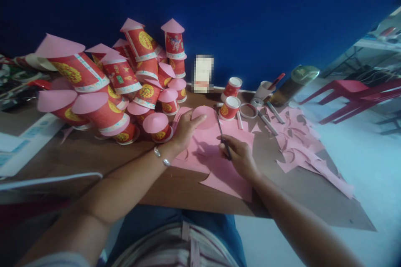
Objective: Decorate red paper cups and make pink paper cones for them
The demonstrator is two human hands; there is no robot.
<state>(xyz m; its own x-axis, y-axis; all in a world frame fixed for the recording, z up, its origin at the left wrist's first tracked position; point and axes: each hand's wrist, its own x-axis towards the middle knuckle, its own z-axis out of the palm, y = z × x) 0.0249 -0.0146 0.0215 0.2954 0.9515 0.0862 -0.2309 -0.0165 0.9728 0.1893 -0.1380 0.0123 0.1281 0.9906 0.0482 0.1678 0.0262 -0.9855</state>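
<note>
My left hand (187,127) presses a round pink disc (205,116) down on a sheet of pink paper (219,162) on the brown table (103,154), fingers closed over its edge. Gripped in my right hand (238,156) is a thin dark pen (222,132), its tip against the disc's right rim. A silver bracelet sits on my left wrist.
A heap of red paper cups with pink cone tops (119,83) fills the table's left. Two open red cups (230,106), a tape roll (248,110), markers, a white cup and a bottle (293,83) stand behind. Pink paper scraps (300,146) lie right. A red chair (354,94) stands beyond.
</note>
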